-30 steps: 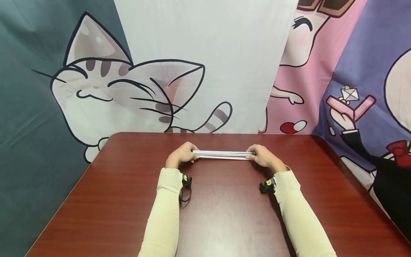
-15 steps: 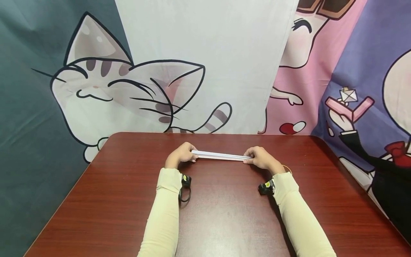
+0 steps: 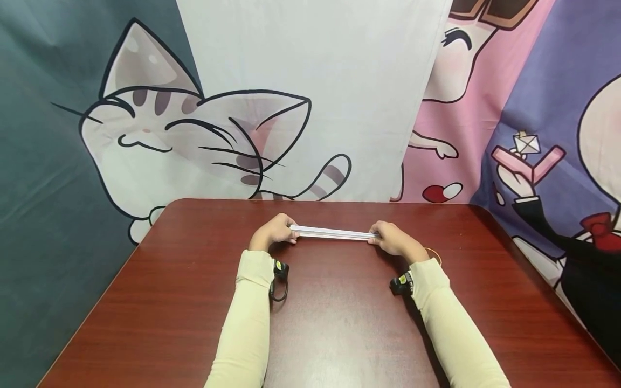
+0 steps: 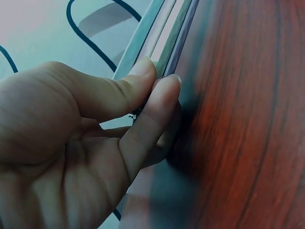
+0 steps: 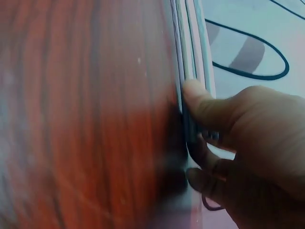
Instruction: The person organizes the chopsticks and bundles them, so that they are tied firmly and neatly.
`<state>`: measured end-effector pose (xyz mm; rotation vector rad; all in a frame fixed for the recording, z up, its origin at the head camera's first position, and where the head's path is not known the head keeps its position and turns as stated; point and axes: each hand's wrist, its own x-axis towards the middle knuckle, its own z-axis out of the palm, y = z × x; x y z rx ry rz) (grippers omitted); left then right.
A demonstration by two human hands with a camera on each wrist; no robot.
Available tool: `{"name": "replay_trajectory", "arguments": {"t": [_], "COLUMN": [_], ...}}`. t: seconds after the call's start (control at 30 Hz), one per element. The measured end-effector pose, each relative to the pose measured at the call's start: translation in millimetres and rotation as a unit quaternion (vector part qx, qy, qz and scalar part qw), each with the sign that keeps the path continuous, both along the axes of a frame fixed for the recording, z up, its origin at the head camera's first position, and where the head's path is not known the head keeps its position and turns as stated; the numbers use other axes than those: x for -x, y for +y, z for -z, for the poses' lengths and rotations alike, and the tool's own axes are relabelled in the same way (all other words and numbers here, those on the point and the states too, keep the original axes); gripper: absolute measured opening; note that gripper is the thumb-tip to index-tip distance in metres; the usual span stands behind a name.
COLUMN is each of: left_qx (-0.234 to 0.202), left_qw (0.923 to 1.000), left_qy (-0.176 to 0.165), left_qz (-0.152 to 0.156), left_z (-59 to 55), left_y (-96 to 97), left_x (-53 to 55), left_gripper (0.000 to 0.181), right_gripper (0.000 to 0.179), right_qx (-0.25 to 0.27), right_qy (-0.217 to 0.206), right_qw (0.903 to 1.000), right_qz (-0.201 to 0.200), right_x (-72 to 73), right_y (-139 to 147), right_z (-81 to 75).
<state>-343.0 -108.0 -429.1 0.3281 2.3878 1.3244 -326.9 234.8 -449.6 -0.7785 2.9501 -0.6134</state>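
- Since a second ago, the right hand (image 3: 394, 238) has shifted slightly inward, toward the left hand (image 3: 275, 230), and the slim whitish bar (image 3: 333, 233) between them now slants a little, its right end nearer the person.
- That bar is held crosswise over the far part of the table, near the back edge; close up it shows several lengthwise ridges or layers, and I can't tell whether it is one piece or several together, nor whether it touches the tabletop.
- At the bar's left end, the left hand pinches it between thumb and forefinger.
- At the other end, the right hand grips it, thumb on the near side and fingers curled behind; that spot is blurred.
- Both arms reach forward in pale yellow sleeves (image 3: 245, 323), with a small black camera at the left wrist (image 3: 280, 270) and another at the right wrist (image 3: 400, 284).
- Under them spreads a glossy reddish-brown wooden table (image 3: 330, 312) with rounded far corners.
- Behind it hangs a cartoon-printed cloth backdrop (image 3: 359, 70), a smiling striped cat (image 3: 155, 132) on its left part.
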Motion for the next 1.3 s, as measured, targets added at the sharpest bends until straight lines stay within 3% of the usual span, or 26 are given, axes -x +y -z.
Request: {"name": "replay_trajectory", "arguments": {"t": [0.17, 0.53, 0.63, 0.73, 0.83, 0.93, 1.03, 1.23, 1.3], "left_qx": [-0.007, -0.016, -0.020, -0.024, -0.040, -0.074, -0.104, -0.145, -0.157], "left_qw": [1.0000, 0.9997, 0.9996, 0.9995, 0.9987, 0.9962, 0.9930, 0.9874, 0.9854], "left_qy": [-0.001, 0.015, 0.013, 0.016, 0.027, 0.040, 0.048, 0.036, 0.025], "left_qz": [-0.005, -0.010, -0.012, -0.012, -0.017, -0.024, -0.028, -0.052, -0.061], "left_z": [1.5, 4.1, 2.4, 3.6, 5.6, 6.3, 4.2, -7.3, -11.6], "left_y": [0.1, -0.4, -1.2, -3.0, -4.4, -3.5, 0.3, 14.5, 20.2], "left_x": [0.2, -0.1, -0.9, -1.1, -1.2, -0.9, -2.0, -8.4, -11.0], "left_gripper": [0.021, 0.024, 0.023, 0.022, 0.022, 0.024, 0.026, 0.031, 0.033], "right_gripper": [0.011, 0.015, 0.012, 0.008, 0.011, 0.019, 0.025, 0.027, 0.024], "right_qx": [-0.037, -0.051, -0.029, 0.034, 0.131, 0.219, 0.286, 0.376, 0.381], "right_qy": [0.005, -0.003, -0.010, -0.039, -0.103, -0.159, -0.185, -0.148, -0.097], "right_qw": [0.9992, 0.9986, 0.9994, 0.9985, 0.9859, 0.9627, 0.9400, 0.9107, 0.9126], "right_qz": [-0.011, -0.012, -0.013, -0.017, -0.017, -0.012, 0.004, 0.085, 0.111], "right_x": [-2.4, -6.1, -6.4, -5.7, -4.9, -4.1, -4.2, -5.7, -6.6], "right_y": [-2.2, -4.5, -3.2, 0.2, 4.2, 8.6, 10.3, 3.8, 1.3], "right_z": [0.6, -2.2, -6.1, -10.4, -14.4, -18.5, -21.0, -29.6, -32.1]}}
